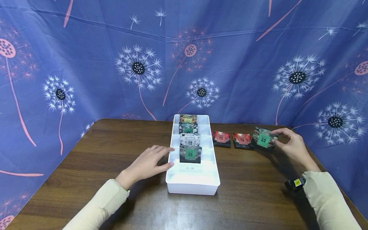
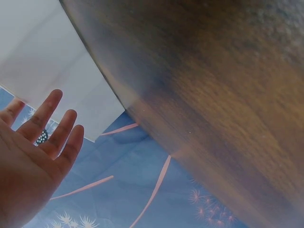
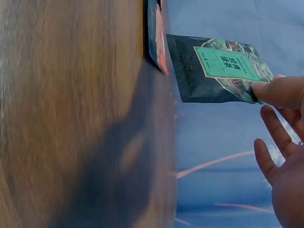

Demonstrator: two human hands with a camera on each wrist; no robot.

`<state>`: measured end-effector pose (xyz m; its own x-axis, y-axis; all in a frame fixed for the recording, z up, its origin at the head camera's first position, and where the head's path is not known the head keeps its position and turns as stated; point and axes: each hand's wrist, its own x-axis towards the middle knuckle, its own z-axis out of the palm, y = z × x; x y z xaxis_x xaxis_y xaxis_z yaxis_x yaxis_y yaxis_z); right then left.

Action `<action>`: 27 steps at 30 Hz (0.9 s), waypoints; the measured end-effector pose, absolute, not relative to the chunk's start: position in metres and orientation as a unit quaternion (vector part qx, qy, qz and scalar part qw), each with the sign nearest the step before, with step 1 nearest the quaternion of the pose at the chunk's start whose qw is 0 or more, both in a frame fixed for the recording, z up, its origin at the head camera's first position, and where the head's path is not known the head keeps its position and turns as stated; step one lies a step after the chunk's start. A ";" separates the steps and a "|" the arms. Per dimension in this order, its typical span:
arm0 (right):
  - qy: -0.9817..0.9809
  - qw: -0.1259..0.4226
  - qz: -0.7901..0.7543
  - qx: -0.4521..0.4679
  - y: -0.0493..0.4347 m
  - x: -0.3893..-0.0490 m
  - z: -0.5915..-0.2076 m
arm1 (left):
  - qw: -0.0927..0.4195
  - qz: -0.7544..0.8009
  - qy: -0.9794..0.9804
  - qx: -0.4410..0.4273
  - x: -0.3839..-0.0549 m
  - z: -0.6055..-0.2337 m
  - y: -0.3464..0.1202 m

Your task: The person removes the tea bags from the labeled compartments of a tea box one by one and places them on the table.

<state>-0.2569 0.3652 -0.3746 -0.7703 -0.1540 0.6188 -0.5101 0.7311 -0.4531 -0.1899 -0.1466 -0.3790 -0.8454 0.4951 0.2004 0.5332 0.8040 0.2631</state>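
Observation:
Between thumb and fingers, my right hand (image 1: pixel 294 149) pinches a dark tea sachet with a green label (image 1: pixel 263 138) at the table's right side. In the right wrist view that green-label sachet (image 3: pixel 218 70) is held by one edge, raised off the wood. My left hand (image 1: pixel 149 162) has its fingers extended, with fingertips at the left rim of a white divided box (image 1: pixel 193 188). Inside the box a column of sachets stands: a yellow-label one (image 1: pixel 188 119), a green one (image 1: pixel 188 128), a white one (image 1: pixel 190 140) and a front green one (image 1: pixel 190 154).
Two red-label sachets (image 1: pixel 221 138) lie on the brown wooden table (image 1: pixel 126 137) right of the box, next to the held one. A blue dandelion-print cloth (image 1: pixel 172 64) hangs behind the table. A black band with a yellow tag (image 1: pixel 296 183) is at the right wrist.

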 end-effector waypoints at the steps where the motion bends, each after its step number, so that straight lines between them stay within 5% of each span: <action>1: -0.887 0.278 0.320 0.184 0.367 -0.256 -0.374 | 0.061 -0.157 -0.948 -0.271 -0.190 -0.379 -0.147; 27: -0.913 0.244 0.295 0.143 0.397 -0.265 -0.388 | 0.046 -0.159 -0.950 -0.266 -0.189 -0.378 -0.146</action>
